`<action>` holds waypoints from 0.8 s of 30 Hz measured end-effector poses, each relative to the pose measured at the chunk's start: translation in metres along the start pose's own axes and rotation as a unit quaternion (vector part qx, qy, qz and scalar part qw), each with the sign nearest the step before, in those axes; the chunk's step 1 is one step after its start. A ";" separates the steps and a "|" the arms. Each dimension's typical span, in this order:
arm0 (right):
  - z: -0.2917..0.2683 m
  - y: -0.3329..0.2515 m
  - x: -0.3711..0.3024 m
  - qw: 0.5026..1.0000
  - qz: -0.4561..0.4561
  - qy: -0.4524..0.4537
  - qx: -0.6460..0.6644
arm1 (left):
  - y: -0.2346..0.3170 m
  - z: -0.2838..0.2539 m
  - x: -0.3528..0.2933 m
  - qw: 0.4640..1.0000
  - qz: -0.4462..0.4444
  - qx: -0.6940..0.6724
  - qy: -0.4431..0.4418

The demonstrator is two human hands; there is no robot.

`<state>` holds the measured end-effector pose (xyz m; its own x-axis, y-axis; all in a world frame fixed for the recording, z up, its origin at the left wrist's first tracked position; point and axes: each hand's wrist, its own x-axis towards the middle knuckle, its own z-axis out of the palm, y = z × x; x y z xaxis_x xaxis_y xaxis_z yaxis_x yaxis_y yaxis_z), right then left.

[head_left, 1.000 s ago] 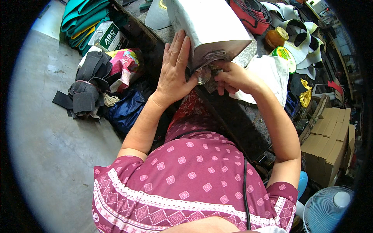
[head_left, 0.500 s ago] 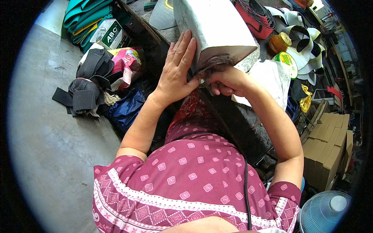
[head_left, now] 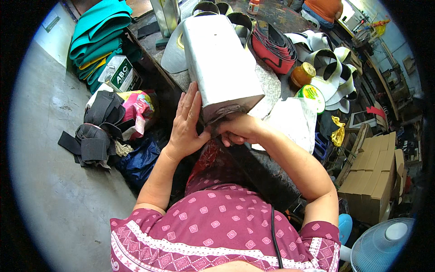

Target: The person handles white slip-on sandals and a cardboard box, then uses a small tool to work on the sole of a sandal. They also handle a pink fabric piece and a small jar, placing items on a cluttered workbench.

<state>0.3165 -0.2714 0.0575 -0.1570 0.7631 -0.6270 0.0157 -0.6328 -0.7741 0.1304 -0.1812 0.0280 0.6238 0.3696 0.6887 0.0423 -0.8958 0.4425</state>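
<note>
A white box-shaped metal body [head_left: 222,63] with rounded edges lies lengthwise away from me on the work table. Its near end is scuffed and has dark, looped scratches. My left hand [head_left: 185,122] rests along its left side, fingers stretched out and the thumb reaching toward the near end. Just below that end, my right hand [head_left: 238,128] is curled with its fingers bent in. A small dark part sits between the thumb and the right fingers, too hidden to name. Under my forearms runs the dark table edge [head_left: 260,167].
Right of the box lie a red bundle with dark straps [head_left: 274,47], an amber jar [head_left: 302,75], a green-rimmed round tub [head_left: 311,97] and curled white pieces [head_left: 328,77]. Cardboard [head_left: 369,172] and a fan [head_left: 380,249] stand at right; folded green cloth [head_left: 97,41] and black strips [head_left: 93,140] at left.
The view has tilted, so the box and hands sit lower and further left, with more of the table's far side showing. Both hands keep nearly the same pose at the box.
</note>
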 end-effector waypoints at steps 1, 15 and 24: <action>0.000 0.001 -0.001 1.000 -0.010 -0.009 0.016 | 0.001 -0.001 0.000 1.000 0.002 -0.002 -0.002; -0.001 0.015 -0.014 0.971 -0.028 -0.120 0.203 | 0.003 0.002 -0.006 1.000 0.020 -0.005 0.018; 0.032 0.034 -0.028 0.896 -0.176 -0.010 0.407 | 0.004 0.006 -0.004 0.999 0.040 0.009 0.032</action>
<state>0.2894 -0.3188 0.0516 -0.0291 0.9368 -0.3486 -0.7620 -0.2465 -0.5988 0.1329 -0.1879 0.0240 0.5750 0.3120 0.7563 0.0087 -0.9267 0.3757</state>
